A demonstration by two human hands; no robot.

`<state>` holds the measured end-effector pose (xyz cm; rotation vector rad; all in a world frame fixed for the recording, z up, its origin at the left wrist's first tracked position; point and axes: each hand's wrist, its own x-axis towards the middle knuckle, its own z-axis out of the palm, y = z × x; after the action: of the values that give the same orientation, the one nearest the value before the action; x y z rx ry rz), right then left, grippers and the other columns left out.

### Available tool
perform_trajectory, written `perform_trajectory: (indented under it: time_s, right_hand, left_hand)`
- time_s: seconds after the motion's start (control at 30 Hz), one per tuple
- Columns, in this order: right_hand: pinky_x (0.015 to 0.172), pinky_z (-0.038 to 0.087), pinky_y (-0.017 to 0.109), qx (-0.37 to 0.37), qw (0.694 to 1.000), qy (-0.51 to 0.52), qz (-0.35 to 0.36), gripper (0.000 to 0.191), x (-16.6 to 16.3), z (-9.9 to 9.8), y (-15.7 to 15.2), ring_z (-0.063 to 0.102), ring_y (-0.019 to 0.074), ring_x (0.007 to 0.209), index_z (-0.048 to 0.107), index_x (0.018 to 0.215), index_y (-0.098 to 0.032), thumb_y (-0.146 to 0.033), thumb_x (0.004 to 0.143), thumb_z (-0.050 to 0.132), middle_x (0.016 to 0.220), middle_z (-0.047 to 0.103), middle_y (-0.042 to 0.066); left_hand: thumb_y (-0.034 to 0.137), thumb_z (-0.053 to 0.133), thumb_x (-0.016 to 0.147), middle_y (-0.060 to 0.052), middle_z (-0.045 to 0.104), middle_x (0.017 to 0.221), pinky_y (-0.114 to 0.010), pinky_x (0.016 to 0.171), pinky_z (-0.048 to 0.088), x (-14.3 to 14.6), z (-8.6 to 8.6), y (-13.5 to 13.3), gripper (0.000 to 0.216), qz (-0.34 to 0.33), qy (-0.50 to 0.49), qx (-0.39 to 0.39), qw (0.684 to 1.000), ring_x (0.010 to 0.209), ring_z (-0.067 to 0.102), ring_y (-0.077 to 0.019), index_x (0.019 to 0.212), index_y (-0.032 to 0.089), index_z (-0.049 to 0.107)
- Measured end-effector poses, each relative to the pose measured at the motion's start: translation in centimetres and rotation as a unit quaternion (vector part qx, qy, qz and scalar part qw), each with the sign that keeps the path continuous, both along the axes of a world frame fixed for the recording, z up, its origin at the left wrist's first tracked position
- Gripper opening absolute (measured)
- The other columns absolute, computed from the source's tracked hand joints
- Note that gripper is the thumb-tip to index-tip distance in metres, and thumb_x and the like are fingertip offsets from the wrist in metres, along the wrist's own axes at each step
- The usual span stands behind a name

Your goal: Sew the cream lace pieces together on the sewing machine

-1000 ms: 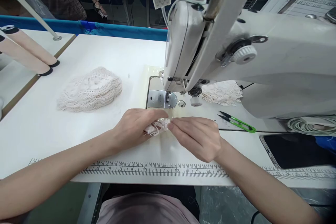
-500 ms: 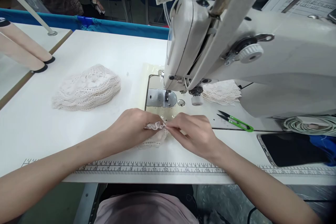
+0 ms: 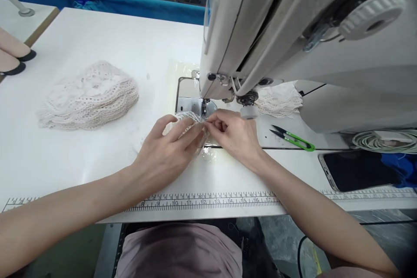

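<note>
A white lace piece (image 3: 187, 117) lies at the presser foot (image 3: 205, 107) of the sewing machine (image 3: 234, 39), partly hidden under my fingers. My left hand (image 3: 171, 147) rests over the lace, palm down, its fingers spread and slightly bent. Close to the needle, my right hand (image 3: 236, 134) pinches the lace's right edge between thumb and forefinger. The two hands' fingertips nearly meet just in front of the foot.
A stack of lace pieces (image 3: 91, 97) lies to the left, and more lace (image 3: 278, 100) behind the machine head. Green thread snips (image 3: 293, 139), a phone (image 3: 361, 170) and a coiled cord (image 3: 384, 141) are on the right. A ruler strip (image 3: 202, 202) runs along the front edge.
Both hands have moved forward with the lace, up to the presser foot. My left hand has gone from a pinch to spread fingers on the lace. The view has come closer.
</note>
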<state>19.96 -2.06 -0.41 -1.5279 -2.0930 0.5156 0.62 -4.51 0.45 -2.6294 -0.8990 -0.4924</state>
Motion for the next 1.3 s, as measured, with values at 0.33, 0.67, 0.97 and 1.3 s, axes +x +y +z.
perform_trajectory:
  time_s: [0.33, 0.67, 0.97, 1.3]
  right_hand:
    - [0.056, 0.032, 0.029, 0.165, 0.978, -0.120, 0.034, 0.028, 1.4, -0.7, -0.4, 0.057, 0.0136, 0.064, 0.073, 0.106, -0.025, -0.021, 0.093, 0.049, 0.082, 0.071, 0.002]
    - [0.056, 0.028, 0.034, 0.228, 0.941, -0.227, 0.106, 0.041, 1.3, 0.2, -1.2, 0.057, 0.0175, 0.069, 0.068, 0.120, -0.023, -0.011, 0.089, 0.045, 0.076, 0.070, 0.004]
    - [0.057, 0.027, 0.033, 0.309, 0.901, -0.291, 0.091, 0.028, 1.6, 0.1, -1.4, 0.059, 0.0149, 0.071, 0.072, 0.106, -0.015, -0.011, 0.090, 0.049, 0.074, 0.069, 0.001]
    - [0.056, 0.030, 0.030, 0.323, 0.911, -0.240, 0.089, 0.032, 1.3, 0.0, -1.1, 0.061, 0.0107, 0.075, 0.069, 0.113, -0.021, -0.008, 0.089, 0.052, 0.094, 0.073, 0.000]
  left_hand:
    - [0.027, 0.048, 0.100, -0.011, 0.068, 0.124, -0.044, 0.094, 0.038, 0.1, -0.6, 1.1, 0.031, -0.011, -0.022, -0.050, 0.998, 0.113, 0.064, -0.0251, 0.125, 0.012, 0.058]
    - [0.026, 0.048, 0.100, -0.010, 0.068, 0.123, -0.046, 0.103, 0.036, -0.2, -0.8, 1.7, 0.030, -0.023, -0.033, -0.069, 0.997, 0.118, 0.063, -0.0264, 0.125, 0.014, 0.059]
    - [0.028, 0.044, 0.102, -0.006, 0.068, 0.125, -0.044, 0.104, 0.038, -0.2, -0.6, 1.7, 0.030, -0.004, -0.006, -0.024, 1.000, 0.116, 0.064, -0.0205, 0.126, 0.017, 0.057]
    - [0.027, 0.049, 0.099, -0.010, 0.069, 0.122, -0.048, 0.107, 0.039, -0.5, -0.7, 1.5, 0.029, -0.022, -0.036, -0.044, 0.998, 0.116, 0.064, -0.0243, 0.122, 0.014, 0.060]
